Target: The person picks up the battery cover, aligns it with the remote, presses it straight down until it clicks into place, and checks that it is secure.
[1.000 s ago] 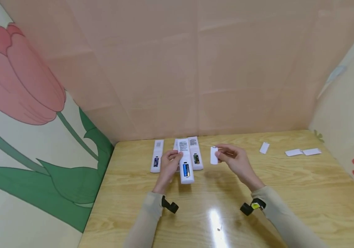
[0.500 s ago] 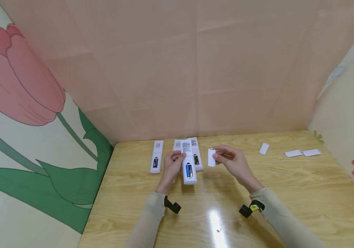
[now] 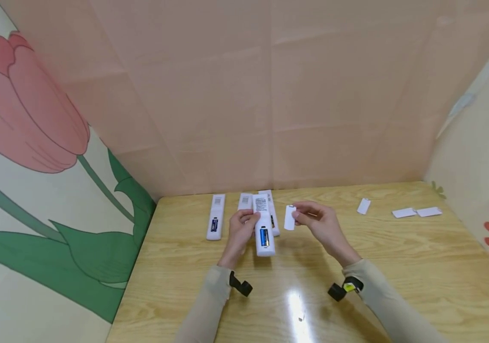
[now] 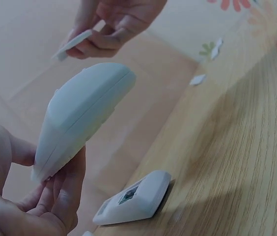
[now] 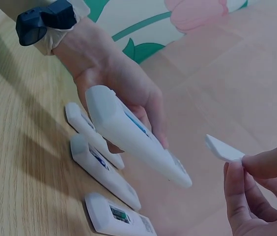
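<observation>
My left hand (image 3: 240, 233) grips a white remote control (image 3: 263, 220) above the table, its back turned up. Its battery compartment lies uncovered, with blue batteries (image 3: 264, 236) inside. In my right hand (image 3: 320, 223) a small white battery cover (image 3: 289, 220) is pinched between thumb and fingers, just right of the remote and apart from it. The right wrist view shows the cover (image 5: 223, 148) tilted beside the raised remote (image 5: 128, 132). Behind the held remote, three more white remotes lie on their backs: one at left (image 3: 216, 209), one in the middle (image 3: 245, 201), and one at right (image 3: 275, 227), partly hidden.
Three loose battery covers lie at the back right: one alone (image 3: 364, 206), then two end to end, the nearer one (image 3: 404, 213) and the farther one (image 3: 429, 211). A pink-covered wall (image 3: 227, 119) closes off the table's (image 3: 175, 286) back edge.
My left hand has carried the remote a little to the right. My right hand has shifted slightly left with the cover, so the gap between them is smaller.
</observation>
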Tool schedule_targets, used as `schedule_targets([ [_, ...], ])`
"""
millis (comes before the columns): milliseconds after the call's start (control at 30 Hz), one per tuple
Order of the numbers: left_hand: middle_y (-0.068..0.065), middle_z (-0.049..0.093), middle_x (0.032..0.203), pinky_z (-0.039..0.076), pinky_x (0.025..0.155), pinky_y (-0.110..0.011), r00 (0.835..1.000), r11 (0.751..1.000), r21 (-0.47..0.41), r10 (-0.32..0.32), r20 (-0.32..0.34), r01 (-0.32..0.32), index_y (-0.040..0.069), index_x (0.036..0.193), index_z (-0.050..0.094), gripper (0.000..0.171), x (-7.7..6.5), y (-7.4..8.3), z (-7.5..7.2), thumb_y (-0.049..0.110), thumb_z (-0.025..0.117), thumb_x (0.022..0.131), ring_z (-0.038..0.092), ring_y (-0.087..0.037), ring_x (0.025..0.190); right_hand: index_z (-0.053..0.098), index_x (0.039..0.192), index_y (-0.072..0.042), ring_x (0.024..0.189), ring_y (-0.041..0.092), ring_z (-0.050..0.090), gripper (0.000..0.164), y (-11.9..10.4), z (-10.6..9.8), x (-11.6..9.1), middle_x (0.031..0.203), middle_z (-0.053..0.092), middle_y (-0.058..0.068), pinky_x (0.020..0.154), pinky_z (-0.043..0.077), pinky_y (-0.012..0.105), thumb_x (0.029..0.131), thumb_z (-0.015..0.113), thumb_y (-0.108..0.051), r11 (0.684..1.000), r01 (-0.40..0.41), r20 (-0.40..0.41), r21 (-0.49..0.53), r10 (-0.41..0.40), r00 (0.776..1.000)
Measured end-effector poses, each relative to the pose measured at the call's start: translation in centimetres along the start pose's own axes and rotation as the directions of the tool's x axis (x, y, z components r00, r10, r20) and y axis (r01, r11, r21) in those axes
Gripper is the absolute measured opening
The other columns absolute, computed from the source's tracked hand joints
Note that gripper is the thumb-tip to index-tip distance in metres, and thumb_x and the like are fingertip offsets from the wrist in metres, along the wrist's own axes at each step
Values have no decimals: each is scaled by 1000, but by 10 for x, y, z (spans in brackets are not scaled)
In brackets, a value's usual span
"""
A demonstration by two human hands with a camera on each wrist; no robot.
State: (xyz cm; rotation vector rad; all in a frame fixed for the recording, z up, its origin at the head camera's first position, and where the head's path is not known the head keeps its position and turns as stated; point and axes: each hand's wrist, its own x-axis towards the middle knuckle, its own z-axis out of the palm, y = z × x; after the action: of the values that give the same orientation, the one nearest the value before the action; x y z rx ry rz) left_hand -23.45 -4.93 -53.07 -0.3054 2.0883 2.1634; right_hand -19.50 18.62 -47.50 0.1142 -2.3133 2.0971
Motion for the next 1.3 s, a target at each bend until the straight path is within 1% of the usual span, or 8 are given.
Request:
schedule_targets([
  [100,-14,74,117,59,69,-30,1000,1000,2,-12,5,12,5,125,67,34,0,1,-1,27,75,101,71,-18,88,71,131,3,90,13,73,34,-1,2,-1,108,74,13,83,65,31,100,76,-10,1000,0,7,6,0,1000],
  [200,-13,74,118,59,71,-31,1000,1000,4,-20,12,20,6,127,67,35,-1,2,-1,28,75,101,72,-19,90,71,130,4,90,13,73,33,-1,4,-1,109,74,14,82,65,28,101,75,-9,1000,1,10,1,-1,1000],
  [467,-15,75,115,57,62,-25,1000,999,-36,0,23,1,4,125,66,34,0,4,3,25,76,100,71,-19,87,71,129,7,89,11,72,30,0,9,1,107,73,20,82,65,29,101,73,-5,1000,7,17,0,-7,1000],
  [667,-15,76,115,57,61,-24,1000,999,-39,13,23,-12,3,124,67,33,0,1,8,23,76,100,71,-18,86,69,130,8,91,11,72,31,0,11,1,105,73,14,85,65,33,101,73,-3,1000,11,35,23,-12,999],
  [833,-14,76,113,56,60,-25,999,999,-42,15,29,-14,3,124,67,32,-2,0,11,22,76,100,71,-17,84,68,131,8,92,10,72,33,4,14,-3,104,74,9,84,65,30,101,73,-4,999,-1,48,40,-1,999],
  [1000,-14,77,112,56,63,-26,999,999,-52,15,30,-14,3,122,68,31,-2,-2,12,22,77,99,70,-17,84,67,132,9,91,11,74,34,6,18,-4,108,74,16,84,65,29,101,73,-4,999,-21,58,38,19,998],
  [1167,-14,77,113,57,65,-27,999,999,-47,28,31,-26,3,121,68,31,-1,-5,15,22,77,98,70,-16,85,69,131,6,91,12,74,32,7,20,-6,112,73,22,84,64,28,102,72,-6,1000,-30,74,-5,30,997],
  [1300,-14,77,113,56,64,-26,999,999,-38,40,37,-39,3,121,68,31,-1,-5,17,23,77,99,70,-15,84,71,129,4,90,13,74,30,9,22,-7,113,73,25,85,64,31,101,73,-6,999,-37,83,-9,38,996],
])
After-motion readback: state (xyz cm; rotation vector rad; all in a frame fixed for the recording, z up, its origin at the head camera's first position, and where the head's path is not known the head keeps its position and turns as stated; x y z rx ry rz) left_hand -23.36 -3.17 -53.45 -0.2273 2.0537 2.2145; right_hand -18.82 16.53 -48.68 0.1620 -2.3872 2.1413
